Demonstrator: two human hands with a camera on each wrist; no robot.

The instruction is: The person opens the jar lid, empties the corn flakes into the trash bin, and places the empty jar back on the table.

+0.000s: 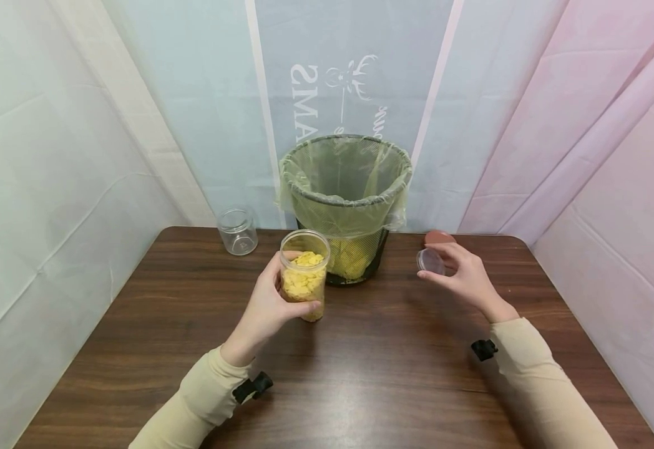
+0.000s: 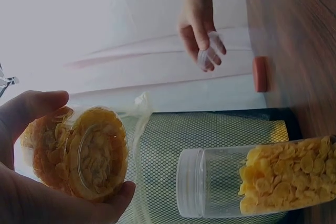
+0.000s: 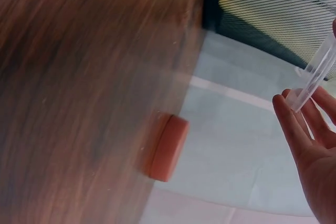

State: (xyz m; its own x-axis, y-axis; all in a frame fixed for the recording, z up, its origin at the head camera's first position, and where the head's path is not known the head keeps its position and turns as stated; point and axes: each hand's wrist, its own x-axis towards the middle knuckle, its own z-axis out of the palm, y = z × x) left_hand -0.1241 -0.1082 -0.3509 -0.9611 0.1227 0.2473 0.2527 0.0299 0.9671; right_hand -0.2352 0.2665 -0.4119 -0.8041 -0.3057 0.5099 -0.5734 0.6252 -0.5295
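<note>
My left hand [image 1: 268,305] grips an uncapped clear plastic jar [image 1: 305,249] of yellow corn flakes, held above the table. The left wrist view shows its flake-filled base tilted towards the camera. Beside it in that view stands a second jar of corn flakes [image 2: 283,177] with a translucent lid [image 2: 190,182], mostly hidden behind the held jar in the head view. My right hand [image 1: 467,274] pinches a clear round lid [image 1: 430,262] by its rim, raised over the table's right side. A reddish-brown round lid [image 3: 169,148] lies on the table just beyond that hand.
A black mesh wastebasket [image 1: 380,249] with a pale green bag [image 1: 338,218] over its rim stands at the back middle. An empty clear jar [image 1: 239,234] sits at the back left of the brown wooden table [image 1: 372,374]. Fabric curtains [image 1: 484,112] enclose the back and sides.
</note>
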